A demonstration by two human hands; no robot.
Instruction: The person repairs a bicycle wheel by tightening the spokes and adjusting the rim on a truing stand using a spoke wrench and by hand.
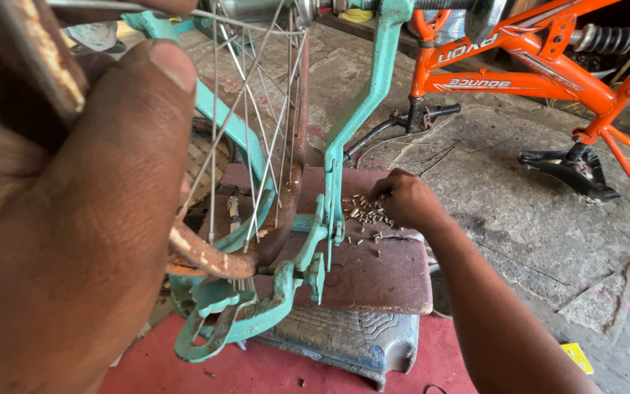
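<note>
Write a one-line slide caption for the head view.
Left hand grips a rusty wheel rim in a teal bicycle frame; right hand picks among small metal pieces.

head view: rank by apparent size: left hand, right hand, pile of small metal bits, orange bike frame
1. left hand, inflated by nearness to the camera
2. orange bike frame, cropped
3. right hand
4. pile of small metal bits

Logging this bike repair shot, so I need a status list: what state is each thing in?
Left hand: grip closed around the rusty wheel rim.
Right hand: fingers pinched in the pile of small metal pieces.
Spokes: in place, thin, some crossing.
Teal frame: upside down, paint chipped.
Orange bike: lying on the floor.
</note>
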